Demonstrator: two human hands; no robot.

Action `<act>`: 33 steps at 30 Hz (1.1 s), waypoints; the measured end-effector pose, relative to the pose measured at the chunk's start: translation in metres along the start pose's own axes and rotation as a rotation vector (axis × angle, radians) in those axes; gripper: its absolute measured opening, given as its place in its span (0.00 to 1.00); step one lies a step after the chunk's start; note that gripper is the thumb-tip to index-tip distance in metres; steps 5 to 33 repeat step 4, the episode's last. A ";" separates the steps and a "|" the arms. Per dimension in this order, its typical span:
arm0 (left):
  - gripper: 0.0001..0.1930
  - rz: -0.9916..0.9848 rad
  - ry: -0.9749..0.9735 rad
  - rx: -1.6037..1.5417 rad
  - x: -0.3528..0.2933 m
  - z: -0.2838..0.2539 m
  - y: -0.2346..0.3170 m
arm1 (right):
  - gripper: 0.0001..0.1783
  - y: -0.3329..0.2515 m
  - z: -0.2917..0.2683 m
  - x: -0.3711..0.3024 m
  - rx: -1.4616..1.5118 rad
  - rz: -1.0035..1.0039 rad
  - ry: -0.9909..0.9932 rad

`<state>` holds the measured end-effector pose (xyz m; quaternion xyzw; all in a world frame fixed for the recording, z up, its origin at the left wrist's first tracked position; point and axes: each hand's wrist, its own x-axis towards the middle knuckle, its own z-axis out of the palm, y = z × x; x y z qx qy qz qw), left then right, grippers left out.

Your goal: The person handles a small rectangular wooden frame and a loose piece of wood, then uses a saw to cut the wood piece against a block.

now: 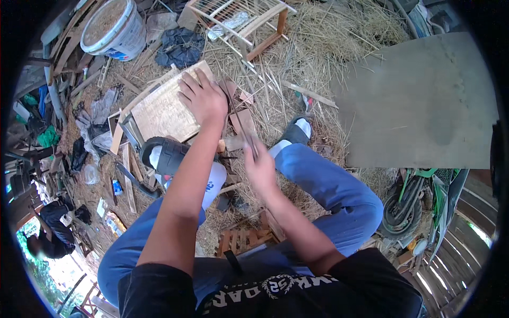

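My left hand point(204, 100) lies flat with fingers spread on a pale wooden board point(164, 111), pressing near its right end. The board rests tilted on a low wooden support, and my left sandalled foot point(164, 153) is against its near side. My right hand point(258, 168) is closed round the near end of a long, thin, dark blade point(238, 114), seen almost edge-on. The blade runs up past the board's right end, beside my left hand. Its handle is hidden in my slightly blurred fist. Small wood offcuts point(243, 122) lie beneath the blade.
A slatted wooden frame point(265, 32) stands on straw ahead. A white bucket point(114, 32) sits at the far left, near a black plastic bag point(180, 46). A large grey sheet point(419, 106) lies to the right. Another person point(53, 228) is at the lower left.
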<state>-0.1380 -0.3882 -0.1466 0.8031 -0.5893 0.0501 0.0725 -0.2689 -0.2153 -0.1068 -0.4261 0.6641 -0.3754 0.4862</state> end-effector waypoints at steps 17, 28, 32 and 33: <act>0.31 0.003 0.003 -0.005 0.006 -0.002 0.000 | 0.20 -0.028 0.015 0.048 -0.014 0.008 0.001; 0.31 0.003 0.003 -0.005 0.006 -0.002 0.000 | 0.20 -0.028 0.015 0.048 -0.014 0.008 0.001; 0.31 0.003 0.003 -0.005 0.006 -0.002 0.000 | 0.20 -0.028 0.015 0.048 -0.014 0.008 0.001; 0.31 0.003 0.003 -0.005 0.006 -0.002 0.000 | 0.20 -0.028 0.015 0.048 -0.014 0.008 0.001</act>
